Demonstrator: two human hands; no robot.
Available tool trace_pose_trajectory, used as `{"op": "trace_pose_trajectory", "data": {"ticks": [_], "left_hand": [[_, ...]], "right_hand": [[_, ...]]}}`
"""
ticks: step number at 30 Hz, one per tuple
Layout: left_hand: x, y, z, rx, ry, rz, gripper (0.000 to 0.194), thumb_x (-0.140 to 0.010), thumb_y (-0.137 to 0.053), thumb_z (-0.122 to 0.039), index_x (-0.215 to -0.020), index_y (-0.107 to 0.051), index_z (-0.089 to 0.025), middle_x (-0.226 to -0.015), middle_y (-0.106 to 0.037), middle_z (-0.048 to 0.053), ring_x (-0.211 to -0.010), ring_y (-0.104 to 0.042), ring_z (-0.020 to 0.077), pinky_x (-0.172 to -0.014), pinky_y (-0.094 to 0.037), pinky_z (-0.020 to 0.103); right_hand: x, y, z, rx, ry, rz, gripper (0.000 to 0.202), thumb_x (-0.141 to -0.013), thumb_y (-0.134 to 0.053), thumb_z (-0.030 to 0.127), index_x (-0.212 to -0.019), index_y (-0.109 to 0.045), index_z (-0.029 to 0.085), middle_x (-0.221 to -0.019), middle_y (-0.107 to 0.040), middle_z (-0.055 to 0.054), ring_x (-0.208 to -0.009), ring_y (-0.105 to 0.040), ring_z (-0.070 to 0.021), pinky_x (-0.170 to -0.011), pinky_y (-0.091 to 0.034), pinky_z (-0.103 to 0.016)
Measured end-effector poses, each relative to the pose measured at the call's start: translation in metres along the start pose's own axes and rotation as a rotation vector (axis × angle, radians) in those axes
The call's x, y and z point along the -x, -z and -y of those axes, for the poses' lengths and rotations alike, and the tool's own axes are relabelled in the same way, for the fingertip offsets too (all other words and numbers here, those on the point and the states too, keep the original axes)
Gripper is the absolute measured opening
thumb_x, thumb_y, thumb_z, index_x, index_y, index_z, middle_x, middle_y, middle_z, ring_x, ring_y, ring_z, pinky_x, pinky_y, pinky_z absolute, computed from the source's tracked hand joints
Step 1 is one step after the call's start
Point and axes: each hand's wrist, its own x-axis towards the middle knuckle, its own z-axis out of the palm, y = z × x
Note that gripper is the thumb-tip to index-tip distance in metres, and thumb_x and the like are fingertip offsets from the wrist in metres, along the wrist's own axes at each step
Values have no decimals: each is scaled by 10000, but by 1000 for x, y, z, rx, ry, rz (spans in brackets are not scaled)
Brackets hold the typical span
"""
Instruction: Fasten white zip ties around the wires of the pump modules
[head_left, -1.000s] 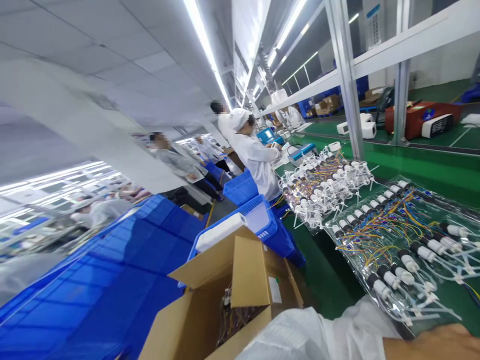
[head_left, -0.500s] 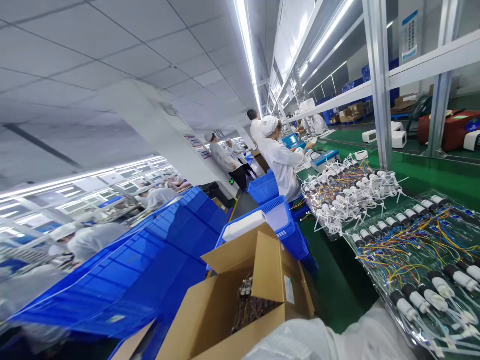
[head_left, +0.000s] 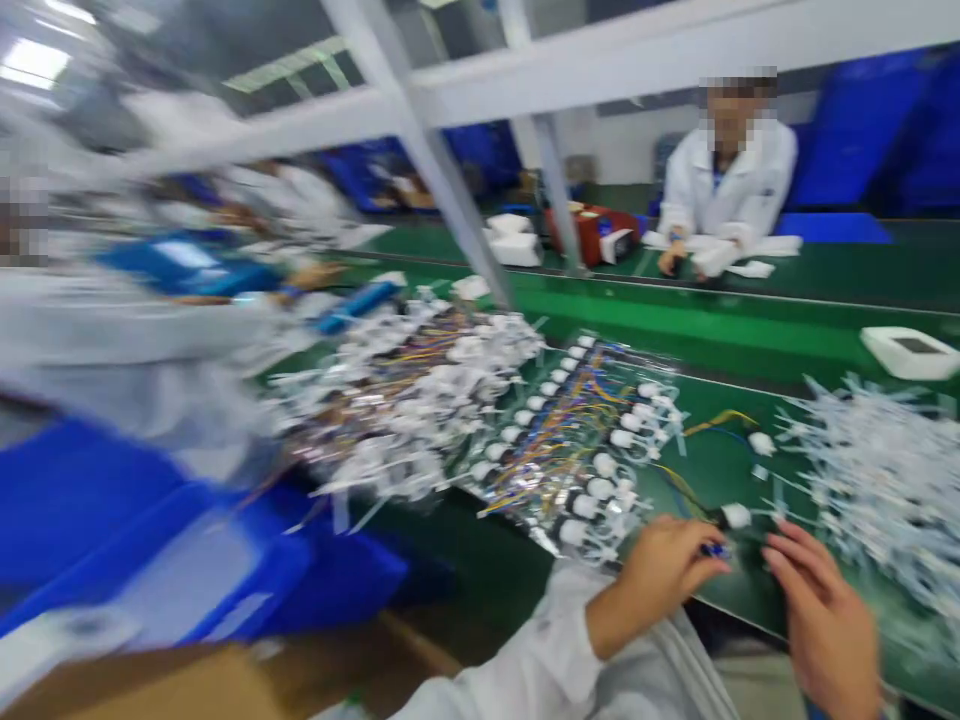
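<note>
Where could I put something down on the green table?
Bare green tabletop shows between the rows of black-and-white cylinders and the heap of whitish plastic strips, around loose yellow wires. Rows and heap are crowded.

Factory assembly line: green workbench (head_left: 716,468) with wired parts (head_left: 574,425) on it, white-coated worker (head_left: 754,185) beyond it, blue bins (head_left: 349,565) beside it.

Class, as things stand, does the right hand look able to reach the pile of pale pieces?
Probably yes: the right hand is close beside the pile of pale pieces, with no visible obstacle between them.
</note>
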Motion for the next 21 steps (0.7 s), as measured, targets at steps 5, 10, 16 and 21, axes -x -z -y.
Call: {"op": "trace_pose_trajectory", "data": {"ticks": [5,10,16,21], "left_hand": [[2,0,3,20,-190,-33,184,-1111,-697,-353,-1237,-782,-249,-1083,-853,57,-968,-787,238,-922,-558,365],[-3,-10,-18,145,-191,19,155,-1101,-704,-309,-1214,-795,-254,-1042,-850,41,-863,-772,213,-869,-547,355],[-9,-25,-30,130,-115,-49,215,-1072,-726,-239,-1284,-763,-242,-1053,-859,35,-813,-764,225,-829,-539,362],[-10,-23,-35,104,-118,-62,157,-1058,-703,-173,-1182,-768,-241,-1045,-850,23,-858,-767,222,-811,-516,340]], "right_hand": [[15,-5,0,-313,-299,-90,327,-902,-885,535,-1066,-870,252,-1514,-657,-169,-1006,-808,-294,-913,-700,-481],[19,-8,9,-399,-319,-135,317,-901,-909,535,-998,-821,247,-1486,-635,-155,-990,-801,-273,-945,-699,-498],[16,-5,10,-431,-349,-150,339,-854,-956,532,-943,-809,240,-1372,-666,-131,-1023,-772,-262,-938,-694,-450],[19,-5,14,-520,-398,-126,389,-814,-981,562,-882,-783,234,-1349,-698,-115,-1010,-790,-260,-1009,-676,-455]]}}
